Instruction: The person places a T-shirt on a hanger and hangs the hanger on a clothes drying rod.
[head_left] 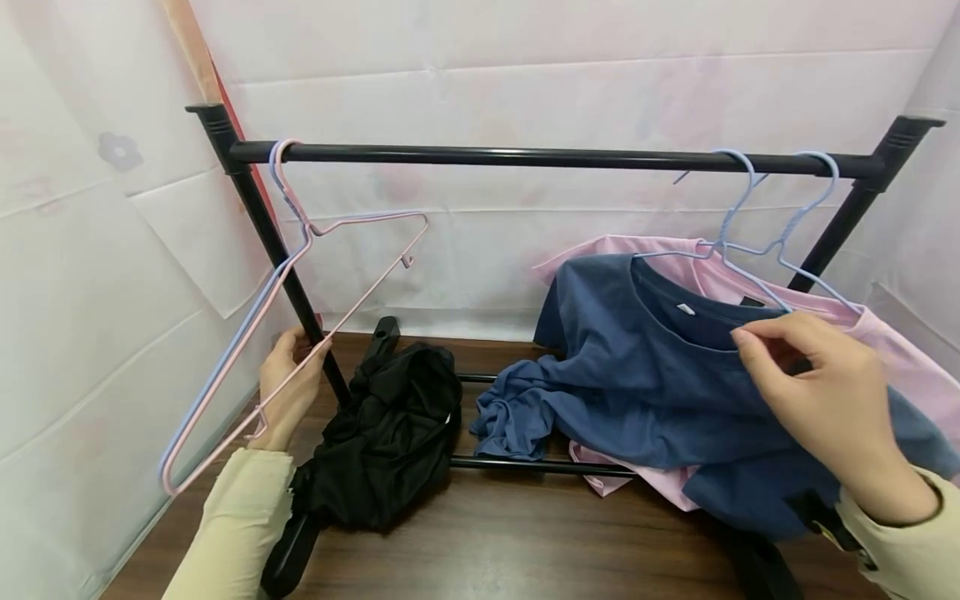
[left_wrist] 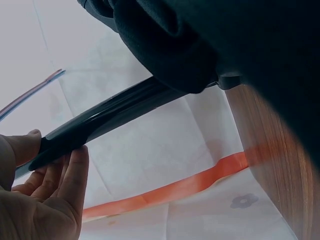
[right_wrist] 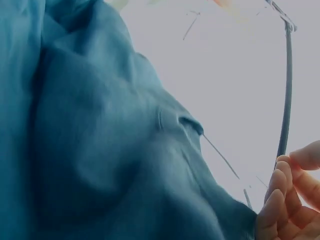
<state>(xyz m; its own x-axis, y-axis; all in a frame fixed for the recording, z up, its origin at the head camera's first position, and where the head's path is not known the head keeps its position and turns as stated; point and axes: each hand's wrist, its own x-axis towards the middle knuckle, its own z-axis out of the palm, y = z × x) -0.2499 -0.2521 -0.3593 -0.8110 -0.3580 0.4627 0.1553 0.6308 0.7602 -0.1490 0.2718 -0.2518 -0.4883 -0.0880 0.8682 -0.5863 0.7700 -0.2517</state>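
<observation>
My left hand (head_left: 288, 387) grips the left post of a black clothes rack (left_wrist: 107, 117), its thumb on one side and fingers on the other. In front of that hand hang a pink hanger (head_left: 360, 307) and a blue hanger (head_left: 221, 367), both without clothes. At the neckline of a navy T-shirt (head_left: 630, 367), my right hand (head_left: 832, 383) has its thumb and index fingertips together. I cannot tell whether they pinch cloth. A blue hanger (head_left: 726, 218) holds this shirt on the rail. Another blue hanger (head_left: 801, 221) carries a pink T-shirt (head_left: 585, 250) behind it.
A bunched black garment (head_left: 390, 442) lies over the lower left of the rack. The rail (head_left: 487, 156) spans the top, and lower bars (head_left: 525, 467) cross near the brown wood-grain surface (head_left: 487, 542). White sheeting (head_left: 487, 100) surrounds the back and sides.
</observation>
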